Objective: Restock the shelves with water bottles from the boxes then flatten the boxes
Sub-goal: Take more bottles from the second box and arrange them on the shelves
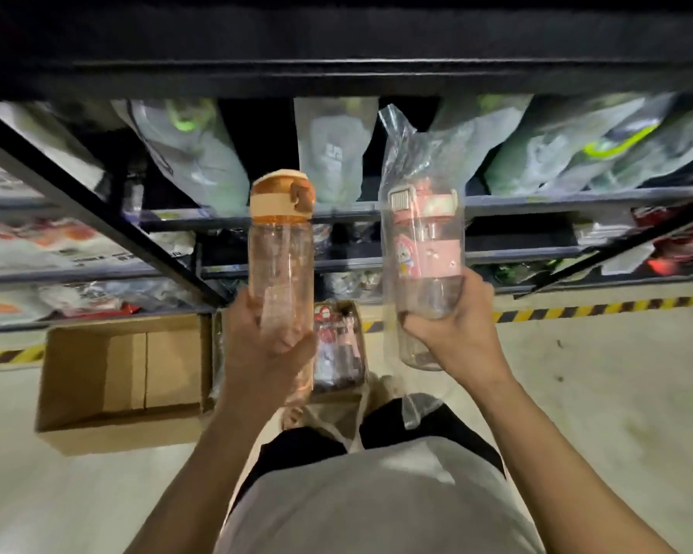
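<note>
My left hand (267, 341) grips the lower part of a clear orange-tinted bottle (281, 249) with an orange lid, held upright in front of the shelves. My right hand (453, 321) grips the base of a clear bottle with a pink lid and cartoon band (423, 241), still wrapped in a loose plastic bag. Both bottles are raised level with the shelf (537, 201) that holds bagged bottles. On the floor below, a small cardboard box (337, 341) holds more bottles. An open cardboard box (125, 377) with nothing visible inside lies to its left.
A dark metal shelf rack (97, 209) with several levels stands ahead, stocked with bagged goods. A thick black upper shelf edge (377, 70) spans the top. Yellow-black hazard tape (597, 307) runs along the pale floor at the rack's foot. My legs and shoes are below.
</note>
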Available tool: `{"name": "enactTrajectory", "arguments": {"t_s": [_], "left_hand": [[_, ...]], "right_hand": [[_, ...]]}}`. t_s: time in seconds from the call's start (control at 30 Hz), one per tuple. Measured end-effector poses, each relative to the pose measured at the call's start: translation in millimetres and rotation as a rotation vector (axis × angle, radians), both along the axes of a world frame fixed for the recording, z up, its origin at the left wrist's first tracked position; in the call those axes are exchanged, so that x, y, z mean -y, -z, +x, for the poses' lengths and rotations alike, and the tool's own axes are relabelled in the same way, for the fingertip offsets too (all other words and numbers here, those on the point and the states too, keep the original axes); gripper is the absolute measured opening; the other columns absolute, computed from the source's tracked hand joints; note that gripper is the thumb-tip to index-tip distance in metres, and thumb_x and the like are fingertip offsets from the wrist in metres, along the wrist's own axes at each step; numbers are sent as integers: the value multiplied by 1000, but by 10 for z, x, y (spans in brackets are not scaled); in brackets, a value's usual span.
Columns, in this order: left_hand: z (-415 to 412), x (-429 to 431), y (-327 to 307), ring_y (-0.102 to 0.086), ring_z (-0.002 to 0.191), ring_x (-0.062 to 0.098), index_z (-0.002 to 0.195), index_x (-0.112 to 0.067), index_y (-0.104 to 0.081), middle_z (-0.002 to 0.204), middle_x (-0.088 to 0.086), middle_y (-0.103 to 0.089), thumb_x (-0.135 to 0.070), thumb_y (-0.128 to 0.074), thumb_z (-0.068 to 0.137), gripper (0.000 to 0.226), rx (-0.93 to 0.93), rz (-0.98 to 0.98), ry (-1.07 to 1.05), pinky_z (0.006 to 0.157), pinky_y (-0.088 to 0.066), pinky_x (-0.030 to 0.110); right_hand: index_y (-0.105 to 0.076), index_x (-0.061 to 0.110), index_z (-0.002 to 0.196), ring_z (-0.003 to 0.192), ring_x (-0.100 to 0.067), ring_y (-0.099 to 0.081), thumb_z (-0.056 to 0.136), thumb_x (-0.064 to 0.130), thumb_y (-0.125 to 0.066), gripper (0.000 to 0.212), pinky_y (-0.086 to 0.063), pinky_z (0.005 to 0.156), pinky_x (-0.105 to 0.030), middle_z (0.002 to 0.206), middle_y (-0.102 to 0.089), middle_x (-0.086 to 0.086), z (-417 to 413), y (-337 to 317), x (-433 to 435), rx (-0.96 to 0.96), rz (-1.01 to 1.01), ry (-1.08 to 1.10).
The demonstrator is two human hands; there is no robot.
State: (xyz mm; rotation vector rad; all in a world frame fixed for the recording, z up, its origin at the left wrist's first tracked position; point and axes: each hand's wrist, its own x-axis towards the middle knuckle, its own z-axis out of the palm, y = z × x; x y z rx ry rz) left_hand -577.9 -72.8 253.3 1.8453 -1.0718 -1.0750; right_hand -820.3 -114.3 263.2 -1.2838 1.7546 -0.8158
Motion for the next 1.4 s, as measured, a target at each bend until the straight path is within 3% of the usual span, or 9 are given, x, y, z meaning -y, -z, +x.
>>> {"name": "enactTrajectory", "arguments": {"t_s": [0.17,0.3,0.47,0.57,0.67,0.77,1.0,1.13,1.4], "left_hand": [[-214,12,-553,-69,105,15,121,-58,-45,122,-4,-61,-22,-89,72,75,-63,-150,56,74,-63,42],[-598,55,-901,-71,92,2,108,-67,-47,106,-18,-66,-2,-84,81,79,-73,-300,57,62,-57,16],[-1372,287,-1416,-70,91,24,117,-28,-52,102,3,-62,-11,-78,81,47,-42,-363,69,69,-60,33],[-1950,423,-1696,-36,135,-5,128,-52,-32,128,-31,-41,-57,-63,67,69,194,-397,18,109,-34,21],[-2400,590,-1754,-68,106,8,120,-62,-42,123,-14,-62,-34,-79,75,65,-40,-376,-13,88,-60,34],[-2764,818,-1792,-74,83,24,113,-60,-50,104,6,-68,-13,-83,80,66,-146,-399,53,61,-63,40],[-3371,1375,-1974,-70,103,14,119,-74,-40,114,-16,-66,-28,-82,77,74,-118,-481,200,78,-61,29],[-3618,1848,-2013,-67,106,-1,114,-80,-35,122,-21,-63,-27,-86,82,81,-99,-470,203,78,-57,17],[-3950,2768,-1906,-64,112,0,116,-72,-41,120,-23,-65,-19,-91,76,83,-72,-516,234,93,-53,24]], "right_hand": [[-41,39,129,111,12,-44,53,51,-77,86,-49,81,-9,115,-35,20,-311,-593,28,7,-135,-36],[-39,42,128,110,18,-43,54,51,-77,83,-39,78,5,116,-33,24,-679,-860,127,61,-217,-80],[-44,33,132,107,21,-43,66,31,-90,81,-38,79,4,117,-35,19,-1411,-1095,317,81,-291,-120],[-42,33,134,108,21,-43,71,23,-90,80,-37,80,4,118,-35,20,-1954,-1230,442,93,-315,-108],[-36,37,135,107,25,-42,72,23,-90,84,-36,79,6,121,-34,21,-2463,-1369,530,101,-338,-69],[-33,43,133,110,20,-45,74,27,-90,84,-38,79,1,125,-39,14,-2890,-1483,599,123,-345,-13],[-38,55,120,102,26,-53,76,25,-91,75,-43,75,2,107,-51,53,-3476,-1638,1057,184,-447,60],[-38,38,137,104,26,-52,73,33,-91,83,-45,75,0,107,-46,56,-3646,-1649,1459,194,-467,133],[-38,43,142,120,0,-59,61,54,-87,96,-50,95,-26,133,-58,20,-3797,-1621,2271,173,-457,175]]}}
